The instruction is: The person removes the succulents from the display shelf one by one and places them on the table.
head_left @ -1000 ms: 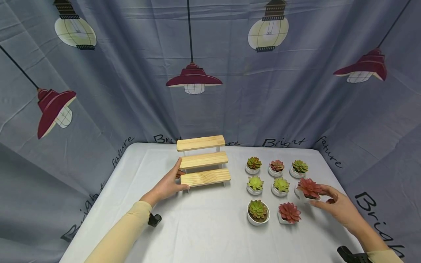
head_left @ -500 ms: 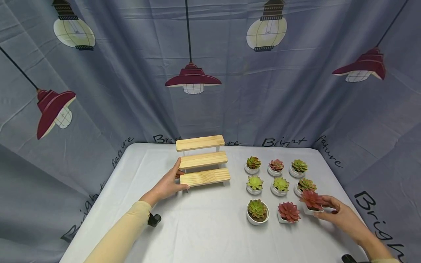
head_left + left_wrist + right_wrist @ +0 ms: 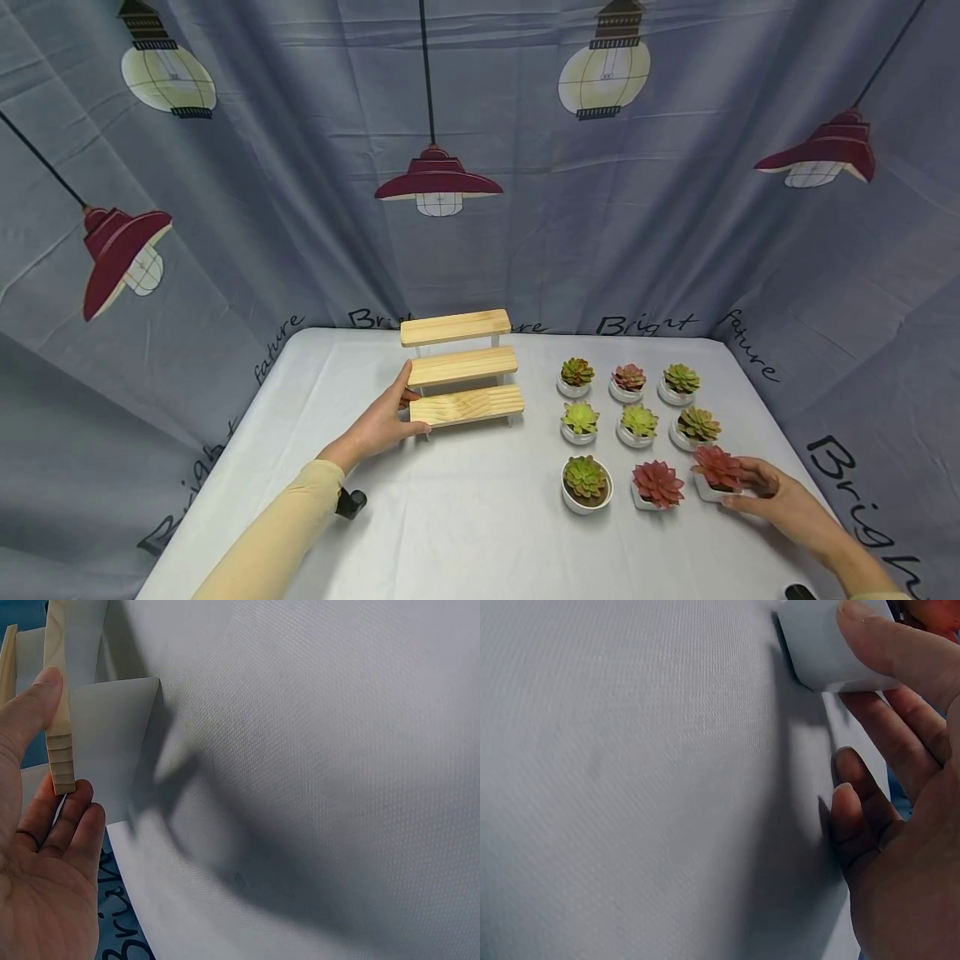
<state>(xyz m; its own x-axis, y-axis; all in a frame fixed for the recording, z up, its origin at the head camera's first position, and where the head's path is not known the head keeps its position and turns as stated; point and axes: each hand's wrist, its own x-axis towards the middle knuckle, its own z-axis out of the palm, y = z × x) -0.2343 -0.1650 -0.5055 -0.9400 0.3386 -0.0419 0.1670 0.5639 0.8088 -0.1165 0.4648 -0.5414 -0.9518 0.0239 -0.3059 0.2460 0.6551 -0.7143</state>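
At the left, a three-step wooden display stand (image 3: 467,406) with pale boards and white supports stands on the table. My left hand (image 3: 381,423) grips the left end of its lowest board. The thumb (image 3: 34,712) lies on one face of that board, and fingertips touch its end. On the right, my right hand (image 3: 787,504) holds a red potted succulent (image 3: 717,468) by its small white pot (image 3: 829,645), thumb on one side and fingers on the other. The pot is upright at table level. Beside it sits another red succulent (image 3: 657,484) in a white pot.
Several green and reddish succulents stand in rows behind and left of the held one, including a reddish-green one (image 3: 698,424) and a larger green one (image 3: 587,482). A white cloth (image 3: 465,517) covers the table. A grey lamp-print curtain (image 3: 510,242) rises behind.
My right hand has brought the red succulent toward me and down to the front row, uncovering the reddish-green succulent behind it. My left hand keeps its hold on the stand.
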